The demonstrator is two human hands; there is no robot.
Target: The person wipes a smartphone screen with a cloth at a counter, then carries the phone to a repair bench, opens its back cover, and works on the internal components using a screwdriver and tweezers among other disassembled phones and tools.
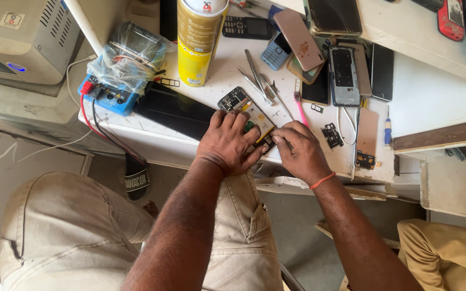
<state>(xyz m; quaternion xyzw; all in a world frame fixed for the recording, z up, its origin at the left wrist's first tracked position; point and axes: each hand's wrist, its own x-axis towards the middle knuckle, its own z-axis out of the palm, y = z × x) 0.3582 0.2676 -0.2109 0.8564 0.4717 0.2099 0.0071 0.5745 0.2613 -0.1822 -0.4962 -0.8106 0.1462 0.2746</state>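
While both hands press together at the front edge of a white tabletop (233, 70), the left hand (227, 143) lies palm down with its fingers clamped over the lower end of an opened phone (246, 110), whose bared circuit board and yellowish inner panel show just above the fingertips. The right hand (297, 151), with an orange band at the wrist, has its fingers pinched together against the phone's lower right corner; whether they hold a small tool there cannot be told.

Just beyond the phone lie metal tweezers (257, 78) and a pink-handled brush (300, 108). A small black part (331, 134) sits to the right of the right hand, near a tan phone back panel (367, 137) and a small blue-handled screwdriver (388, 132).

Farther back stands a tall yellow spray can (198, 40) with a white top and a red mark, its side covered in a printed label. To its left is a blue box-shaped device (109, 94) with red and black leads, a clear plastic bag (130, 54) heaped on top. A dark flat panel (173, 110) lies between that device and the left hand.

At the far edge several phones (319, 54) lie clustered, some face down, one pinkish, one an old keypad handset (246, 27).
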